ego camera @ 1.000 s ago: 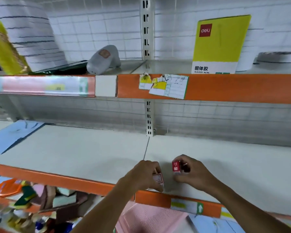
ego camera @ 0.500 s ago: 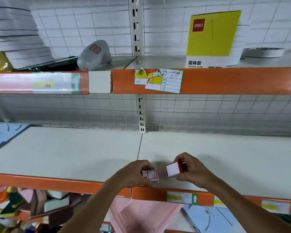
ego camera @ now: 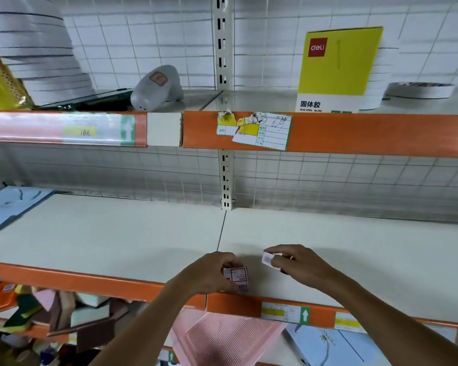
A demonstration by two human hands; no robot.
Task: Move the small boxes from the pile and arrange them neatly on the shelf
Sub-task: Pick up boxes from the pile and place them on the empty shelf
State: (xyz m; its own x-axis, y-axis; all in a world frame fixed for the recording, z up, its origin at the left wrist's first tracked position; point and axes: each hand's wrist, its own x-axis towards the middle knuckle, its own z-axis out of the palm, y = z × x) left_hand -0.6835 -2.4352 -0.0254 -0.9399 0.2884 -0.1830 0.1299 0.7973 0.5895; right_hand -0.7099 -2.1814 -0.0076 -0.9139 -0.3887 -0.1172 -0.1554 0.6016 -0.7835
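My left hand point(ego camera: 212, 273) grips a small white box with red print and a barcode point(ego camera: 237, 278) at the front edge of the middle shelf point(ego camera: 117, 241). My right hand point(ego camera: 299, 265) pinches a second small box point(ego camera: 269, 260) just to the right, a little above the shelf surface, its barcode end turned toward me. The two boxes are a short gap apart. The pile of boxes is out of view.
The orange front rail point(ego camera: 90, 281) runs along the shelf edge. A blue folder point(ego camera: 8, 210) lies at the shelf's far left. Above stand a yellow deli box point(ego camera: 339, 67), a grey device point(ego camera: 156, 87) and tape rolls point(ego camera: 32, 48). Below are a pink mesh tray point(ego camera: 228, 339) and sponges point(ego camera: 64, 310).
My right hand has turned its box, so the red-edged face gave way to the barcode end, and moved slightly right. The left hand stays at the shelf edge with its box.
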